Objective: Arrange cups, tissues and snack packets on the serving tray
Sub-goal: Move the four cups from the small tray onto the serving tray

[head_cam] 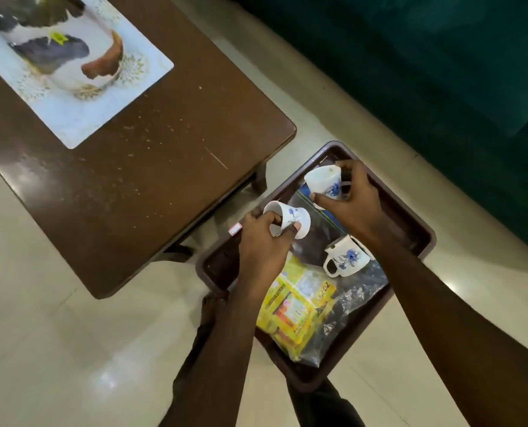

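Fingers of the left hand (265, 241) grasp 1 white cup with a blue flower (290, 218) - thumb on the outer wall, other fingers hooked at the mouth. This cup is tipped on its side, mouth toward the table, and held above the left rim of the brown tray (424, 241). The right hand (359, 201) grips a 2nd flowered cup (322, 183), thumb under it and fingers curled over the top. It is also tilted, above the far corner of the tray. I cannot tell if either cup touches the tray.

A 3rd flowered cup (347, 257) sits in the tray with its handle toward the near left, just beside the right wrist, on a clear plastic bag (359, 289). A yellow snack packet (296, 306) lies at the near end of the tray, partly under the left forearm and touching the bag.

The tray is low, next to a brown table (139, 180) - a printed mat (80, 112) lies on the tabletop. A dark green sofa (441, 72) runs along the right, with a pale tiled floor (40, 334) below.
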